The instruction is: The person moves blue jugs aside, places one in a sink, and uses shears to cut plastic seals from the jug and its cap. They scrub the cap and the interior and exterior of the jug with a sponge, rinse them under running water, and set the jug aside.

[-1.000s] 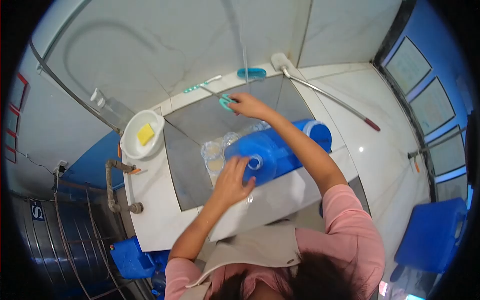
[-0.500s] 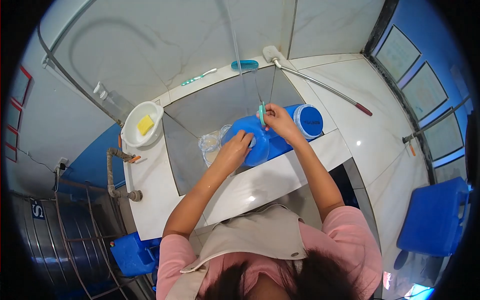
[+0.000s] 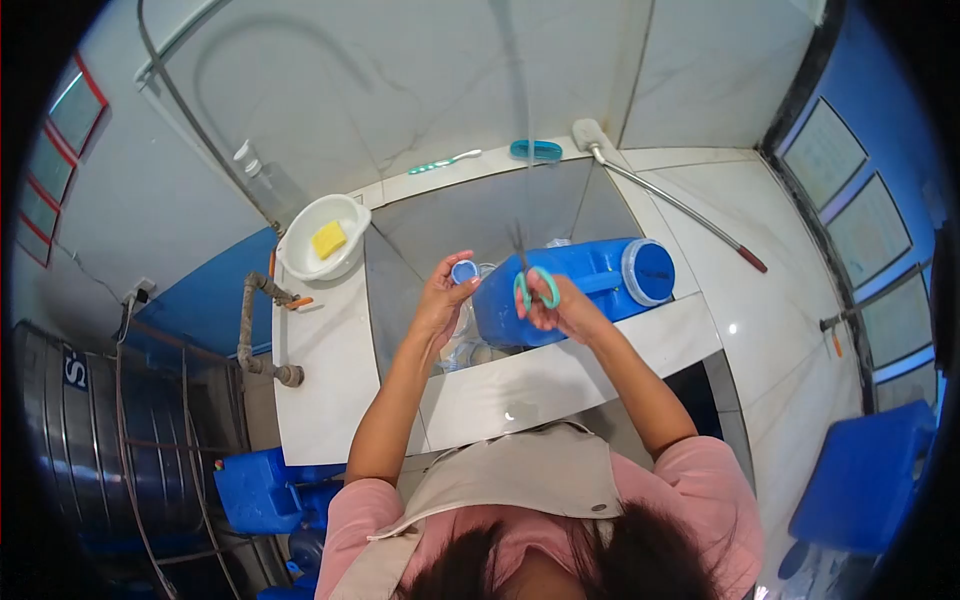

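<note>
My left hand (image 3: 440, 305) pinches a small round blue cap (image 3: 465, 271), its open side facing up, above the left part of the sink. In my right hand (image 3: 562, 312) is a pair of scissors (image 3: 548, 288) with teal handles; its dark blades point up and away and look blurred. Just behind and beside my right hand, a large blue jerrycan (image 3: 585, 266) lies in the sink, its wide blue lid (image 3: 654, 273) toward the right. Clear plastic items (image 3: 468, 352) sit in the sink below my left hand, partly hidden by the jerrycan.
A white basin (image 3: 300, 243) with a yellow sponge (image 3: 328, 239) stands left of the sink, near a pump bottle (image 3: 262, 172). Along the back ledge lie a toothbrush (image 3: 445, 162), a teal brush (image 3: 536, 151) and a long-handled brush (image 3: 690, 208). Another blue jerrycan (image 3: 862, 478) stands at right.
My left hand has left the rounded blue container and moved left, now holding the cap. That container no longer shows in front of the jerrycan. My right hand has lowered with the scissors; the view has shifted.
</note>
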The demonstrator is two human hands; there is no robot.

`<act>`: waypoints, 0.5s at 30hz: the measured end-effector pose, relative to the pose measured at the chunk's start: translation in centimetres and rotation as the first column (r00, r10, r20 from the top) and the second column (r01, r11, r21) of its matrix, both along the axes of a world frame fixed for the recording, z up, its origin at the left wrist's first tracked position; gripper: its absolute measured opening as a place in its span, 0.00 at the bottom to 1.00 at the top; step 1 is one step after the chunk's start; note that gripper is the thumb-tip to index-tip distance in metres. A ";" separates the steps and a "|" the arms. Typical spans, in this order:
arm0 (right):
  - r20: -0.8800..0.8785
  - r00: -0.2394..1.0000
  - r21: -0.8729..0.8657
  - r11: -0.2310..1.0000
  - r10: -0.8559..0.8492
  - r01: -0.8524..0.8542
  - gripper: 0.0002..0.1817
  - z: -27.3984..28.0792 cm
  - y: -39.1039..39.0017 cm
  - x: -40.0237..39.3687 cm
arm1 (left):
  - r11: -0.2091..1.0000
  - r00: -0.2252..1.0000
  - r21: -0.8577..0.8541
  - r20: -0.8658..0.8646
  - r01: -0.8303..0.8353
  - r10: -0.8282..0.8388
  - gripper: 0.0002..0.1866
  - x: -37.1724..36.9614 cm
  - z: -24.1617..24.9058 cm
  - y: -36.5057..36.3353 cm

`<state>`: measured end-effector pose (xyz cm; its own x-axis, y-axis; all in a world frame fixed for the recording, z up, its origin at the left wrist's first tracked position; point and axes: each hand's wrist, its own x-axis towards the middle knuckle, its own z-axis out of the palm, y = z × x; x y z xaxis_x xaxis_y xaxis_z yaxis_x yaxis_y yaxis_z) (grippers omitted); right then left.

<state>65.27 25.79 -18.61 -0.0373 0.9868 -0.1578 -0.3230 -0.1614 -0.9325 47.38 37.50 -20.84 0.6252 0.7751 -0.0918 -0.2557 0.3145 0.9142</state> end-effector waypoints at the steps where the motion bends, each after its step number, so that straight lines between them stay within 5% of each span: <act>1: 0.003 1.000 0.002 1.000 0.015 -0.015 0.26 -0.5 0.1 -0.6 | 1.000 1.000 0.002 0.003 -0.015 0.015 0.20 -0.4 -0.2 0.1; 3: -0.121 0.975 -0.111 0.973 0.187 -0.201 0.26 -1.2 0.5 -1.9 | 0.989 0.988 -0.013 0.048 -0.145 0.146 0.23 -1.1 -0.6 0.4; 7: -0.315 0.919 -0.160 0.941 0.237 -0.298 0.26 -1.6 1.0 -4.0 | 0.955 0.957 0.073 -0.006 -0.287 0.289 0.21 -1.7 -0.9 0.3; 15: -0.366 0.923 -0.186 0.962 0.121 -0.200 0.26 -2.1 1.3 -4.7 | 0.948 0.942 0.108 -0.122 -0.301 0.313 0.15 -0.9 -0.6 -0.7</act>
